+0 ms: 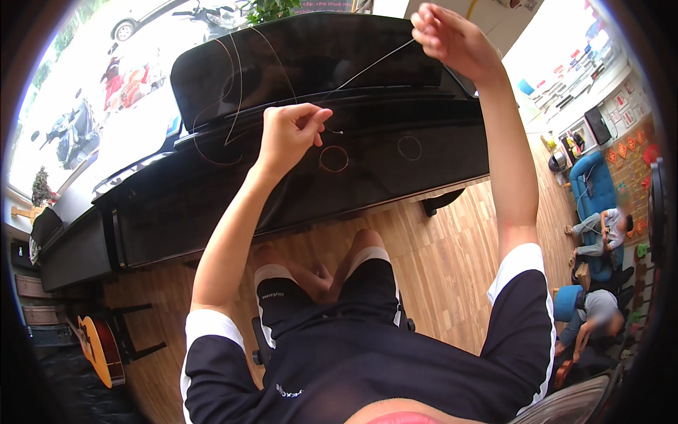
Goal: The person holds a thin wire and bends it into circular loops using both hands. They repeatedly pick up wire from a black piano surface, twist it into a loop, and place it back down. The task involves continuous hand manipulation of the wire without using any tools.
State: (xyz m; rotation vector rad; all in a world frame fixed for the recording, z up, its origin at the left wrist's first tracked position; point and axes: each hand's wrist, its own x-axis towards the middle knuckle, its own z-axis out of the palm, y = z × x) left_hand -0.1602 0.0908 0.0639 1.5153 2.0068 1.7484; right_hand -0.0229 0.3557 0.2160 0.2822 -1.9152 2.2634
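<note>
My left hand [293, 138] is closed in a pinch above the black piano [395, 116], gripping a thin metal guitar string [374, 65]. A short end of it, tipped with a small bright bead, sticks out past the fingers. From there the string slants up to the right, pulled nearly straight, to my right hand [455, 42], raised at the piano's far right corner with its fingers curled around the other part. On the piano lie a copper-coloured coiled string [334, 171] and a darker coiled string [399, 147]. Looser strings [241, 78] arch over the left side.
An acoustic guitar [102, 350] leans at the lower left beside a black stand [134, 332]. My knees are below the piano's front edge. Two people sit at the far right near a blue sofa [586, 180]. A plant [272, 10] stands behind the piano.
</note>
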